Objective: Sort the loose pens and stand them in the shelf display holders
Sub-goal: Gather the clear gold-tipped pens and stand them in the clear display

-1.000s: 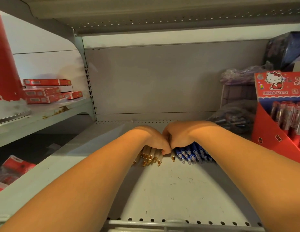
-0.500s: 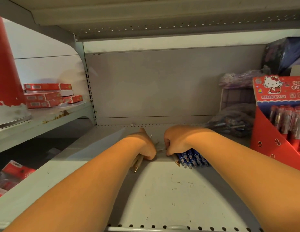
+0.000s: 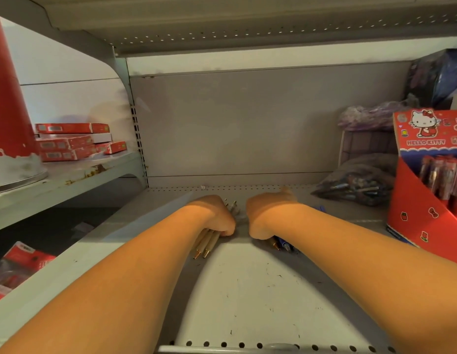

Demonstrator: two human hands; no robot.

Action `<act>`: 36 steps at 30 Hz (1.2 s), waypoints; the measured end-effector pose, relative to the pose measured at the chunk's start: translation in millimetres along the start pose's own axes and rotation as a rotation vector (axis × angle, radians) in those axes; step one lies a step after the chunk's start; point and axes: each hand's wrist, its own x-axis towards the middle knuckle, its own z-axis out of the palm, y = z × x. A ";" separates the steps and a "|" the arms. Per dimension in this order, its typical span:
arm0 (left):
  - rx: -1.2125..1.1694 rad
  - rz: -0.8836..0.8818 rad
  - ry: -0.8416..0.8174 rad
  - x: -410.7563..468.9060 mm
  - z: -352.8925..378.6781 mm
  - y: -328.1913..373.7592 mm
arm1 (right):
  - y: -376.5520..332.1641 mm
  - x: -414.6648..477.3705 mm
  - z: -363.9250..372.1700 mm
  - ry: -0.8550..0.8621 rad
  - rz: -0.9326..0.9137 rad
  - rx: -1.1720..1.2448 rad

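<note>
**Both hands down on pen bundles at mid-shelf**

On the grey shelf (image 3: 247, 290), about halfway between its front and back edges, the left hand (image 3: 214, 215) has its grip closed round a bundle of tan pens (image 3: 207, 242). Their copper tips poke out toward the front edge.

Just beside it, apart by a narrow gap, the right hand (image 3: 268, 213) is fisted over the blue pens (image 3: 286, 246), which lie flat on the shelf. Its fingers are hidden, so I cannot tell whether that grip actually clasps them.

At the right edge stands a red Hello Kitty display holder (image 3: 421, 221) with wrapped pens (image 3: 444, 175) upright inside. A clear bag of pens (image 3: 355, 185) lies toward the back right corner.
</note>
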 end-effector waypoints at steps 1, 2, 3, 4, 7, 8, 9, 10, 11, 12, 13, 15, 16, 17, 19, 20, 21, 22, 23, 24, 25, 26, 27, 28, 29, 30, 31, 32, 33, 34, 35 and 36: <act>-0.031 -0.007 0.007 1.4 -0.6 -1.6 | 0.0 -0.2 -0.1 0.016 0.007 0.040; -0.065 -0.016 0.017 3.0 -1.5 -3.4 | 0.3 -0.5 -0.3 0.034 0.018 0.092; -0.104 -0.024 0.028 4.9 -2.6 -5.4 | 1.1 -1.0 -0.8 0.052 0.031 0.151; -0.146 -0.027 0.032 5.9 -4.2 -7.7 | 2.7 -1.6 -1.4 0.059 0.041 0.215; -0.257 -0.002 0.014 4.9 -10.4 -12.7 | 11.9 -2.3 -1.7 0.050 0.052 0.417; -0.300 0.007 0.021 3.2 -12.4 -13.9 | 15.3 -2.8 -2.4 0.070 0.063 0.463; -0.349 0.015 0.035 1.5 -14.4 -14.5 | 18.7 -3.3 -3.7 0.099 0.079 0.501; -0.401 0.025 0.052 -0.2 -16.6 -14.4 | 22.0 -3.3 -5.5 0.128 0.094 0.543; -0.455 0.039 0.068 -1.6 -18.5 -13.7 | 25.5 -3.2 -7.2 0.153 0.111 0.588; -0.514 0.056 0.080 -3.3 -20.3 -12.4 | 28.5 -3.7 -9.0 0.174 0.126 0.643; -0.576 0.080 0.090 -4.9 -21.9 -10.7 | 31.3 -4.4 -10.8 0.193 0.139 0.707; -0.696 0.137 0.102 -9.2 -24.3 -5.5 | 35.3 -8.2 -14.6 0.251 0.150 0.852; -0.749 0.169 0.110 -11.5 -26.3 -1.7 | 35.8 -11.1 -16.8 0.292 0.144 0.925; -0.803 0.213 0.115 -14.2 -28.6 2.5 | 35.6 -14.3 -19.4 0.335 0.138 1.018; -0.922 0.335 0.105 -21.3 -33.0 12.5 | 32.7 -23.7 -25.5 0.389 0.129 1.283; -0.989 0.402 0.085 -26.2 -35.4 17.5 | 31.0 -29.5 -29.2 0.407 0.121 1.405; -1.058 0.465 0.056 -31.7 -37.7 22.3 | 30.4 -35.0 -32.6 0.428 0.122 1.504; -1.123 0.519 0.029 -37.8 -39.6 27.2 | 30.4 -40.8 -35.0 0.452 0.136 1.590; -1.182 0.561 0.014 -44.1 -40.6 32.2 | 31.6 -47.0 -36.3 0.475 0.151 1.664; -1.237 0.590 0.010 -50.0 -40.9 37.2 | 32.8 -54.5 -37.6 0.492 0.155 1.734; -1.295 0.602 0.010 -56.0 -40.5 42.5 | 34.0 -62.3 -37.9 0.507 0.141 1.806; -1.357 0.602 0.005 -61.0 -39.7 47.5 | 34.7 -71.0 -37.3 0.526 0.110 1.886; -1.417 0.603 -0.008 -67.0 -39.0 52.3 | 36.1 -79.2 -36.2 0.554 0.075 1.970; -1.457 0.617 -0.032 -72.7 -38.3 57.1 | 38.0 -87.8 -34.1 0.583 0.043 2.055; -1.479 0.638 -0.068 -80.1 -37.7 61.7 | 40.7 -96.9 -31.8 0.607 0.015 2.133; -1.490 0.671 -0.112 -87.5 -36.7 65.9 | 44.1 -106.4 -29.1 0.623 -0.005 2.205; -1.499 0.712 -0.159 -95.2 -35.9 70.4 | 48.1 -115.1 -26.9 0.634 -0.023 2.267; -1.500 0.760 -0.205 -103.6 -34.9 75.5 | 52.1 -124.4 -24.9 0.646 -0.042 2.320; -1.505 0.804 -0.248 -112.4 -33.2 80.7 | 55.9 -133.8 -22.7 0.660 -0.065 2.362; -1.521 0.849 -0.277 -120.3 -30.9 86.3 | 59.8 -143.1 -20.8 0.677 -0.084 2.386; -1.542 0.892 -0.298 -129.1 -28.5 92.0 | 63.7 -152.5 -18.4 0.698 -0.096 2.396; -1.555 0.939 -0.319 -136.4 -25.7 98.2 | 67.3 -162.6 -16.1 0.718 -0.105 2.397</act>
